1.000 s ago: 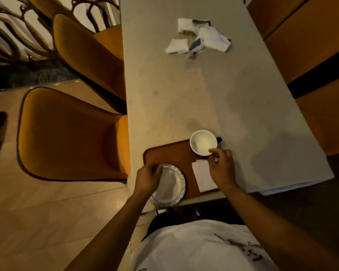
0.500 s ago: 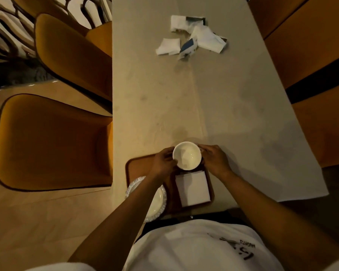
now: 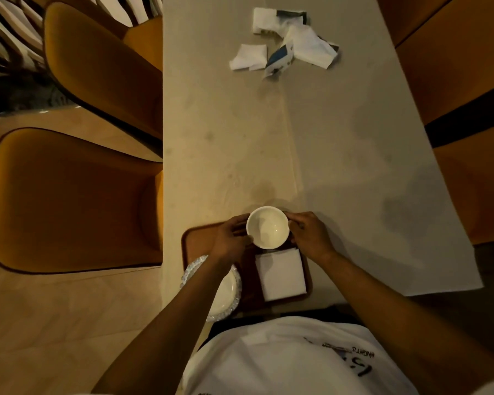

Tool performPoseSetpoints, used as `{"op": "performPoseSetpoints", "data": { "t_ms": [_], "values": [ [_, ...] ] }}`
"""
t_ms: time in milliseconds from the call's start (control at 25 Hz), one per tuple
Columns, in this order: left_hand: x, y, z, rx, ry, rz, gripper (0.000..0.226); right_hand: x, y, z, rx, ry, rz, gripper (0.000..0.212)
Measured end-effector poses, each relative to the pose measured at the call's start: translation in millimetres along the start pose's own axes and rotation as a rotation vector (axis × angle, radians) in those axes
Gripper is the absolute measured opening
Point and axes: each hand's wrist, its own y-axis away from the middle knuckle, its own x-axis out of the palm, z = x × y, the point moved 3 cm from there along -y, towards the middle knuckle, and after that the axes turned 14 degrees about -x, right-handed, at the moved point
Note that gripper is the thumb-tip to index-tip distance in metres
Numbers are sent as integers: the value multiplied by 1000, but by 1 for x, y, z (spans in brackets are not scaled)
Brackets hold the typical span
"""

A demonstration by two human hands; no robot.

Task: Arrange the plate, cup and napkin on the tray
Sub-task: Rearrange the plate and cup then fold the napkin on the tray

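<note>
A brown tray lies at the near edge of the table. A white cup stands upright at the tray's far edge. My left hand grips its left side and my right hand grips its right side. A folded white napkin lies flat on the tray's right half, just below the cup. A white plate with a silver patterned rim sits at the tray's near left corner, partly hidden under my left forearm. The cup's handle is hidden.
The beige table runs away from me. Crumpled white tissues and a torn blue-and-white wrapper lie at its far end. Yellow chairs stand close on the left, orange seats on the right.
My left hand left the plate and my right hand left the napkin; both now hold the cup. The napkin now lies square on the tray. The camera view shifted.
</note>
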Motion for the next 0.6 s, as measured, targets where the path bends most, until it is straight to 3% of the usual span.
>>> {"op": "performPoseSetpoints", "data": {
  "t_ms": [600],
  "values": [
    [-60,6,19,60,-80,-101,58,54,-1,34,-135,-108,43,33]
  ]
}}
